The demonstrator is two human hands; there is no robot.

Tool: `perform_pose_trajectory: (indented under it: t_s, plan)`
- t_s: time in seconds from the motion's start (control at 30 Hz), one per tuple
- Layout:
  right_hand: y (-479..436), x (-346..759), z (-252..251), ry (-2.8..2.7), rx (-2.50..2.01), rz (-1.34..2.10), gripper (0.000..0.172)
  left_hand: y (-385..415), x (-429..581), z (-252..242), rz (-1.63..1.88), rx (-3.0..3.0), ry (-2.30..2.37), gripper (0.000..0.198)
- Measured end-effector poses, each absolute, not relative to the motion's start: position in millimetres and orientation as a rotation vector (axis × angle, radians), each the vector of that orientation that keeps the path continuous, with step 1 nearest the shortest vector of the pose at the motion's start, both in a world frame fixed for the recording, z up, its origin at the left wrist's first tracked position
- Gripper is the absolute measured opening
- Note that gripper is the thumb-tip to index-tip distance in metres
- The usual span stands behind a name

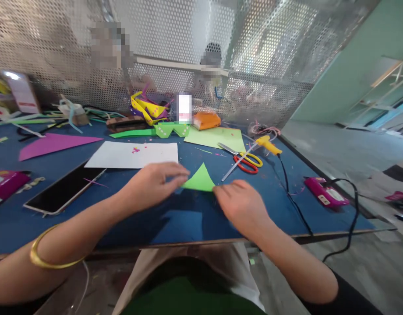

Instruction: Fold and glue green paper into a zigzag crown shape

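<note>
A small bright green paper triangle lies between my hands near the table's front edge, its point facing away from me. My left hand has its thumb and fingers closed on the triangle's left corner. At the right corner, the fingertips of my right hand pinch the paper. Beyond the triangle lie red-and-yellow-handled scissors, with a yellow glue gun and its long clear stick beside them. A white sheet with small pink scraps sits behind my left hand.
On the blue table are a black phone, a purple sheet, green paper glasses, yellow paper glasses, a light green sheet and a magenta power box with a black cable. A perforated metal screen stands behind.
</note>
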State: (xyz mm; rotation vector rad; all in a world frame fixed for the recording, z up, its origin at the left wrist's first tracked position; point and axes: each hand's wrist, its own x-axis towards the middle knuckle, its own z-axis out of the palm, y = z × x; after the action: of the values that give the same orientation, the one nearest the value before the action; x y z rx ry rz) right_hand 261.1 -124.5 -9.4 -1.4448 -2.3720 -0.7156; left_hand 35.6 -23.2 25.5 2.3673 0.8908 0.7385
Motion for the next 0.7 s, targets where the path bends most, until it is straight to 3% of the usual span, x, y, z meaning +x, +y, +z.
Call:
perform_pose_trajectory:
  t_s: [0.13, 0.3, 0.57, 0.7]
  plan:
    - [-92, 287, 13, -1.809, -1.559, -0.345, 0.019, 11, 54, 40, 1.073, 1.802, 0.993, 0.041]
    - [-45, 298, 23, -1.593, -1.506, 0.366, 0.023, 18, 74, 36, 0.84, 1.464, 0.791, 0.045]
    - [-31, 285, 1, -1.618, -1.474, 0.662, 0.028, 15, 71, 12, 0.785, 1.092, 1.021, 0.038]
    - [-33, 289, -9, -1.618, -1.518, 0.626, 0.025, 14, 74, 6, 0.744, 1.024, 1.027, 0.035]
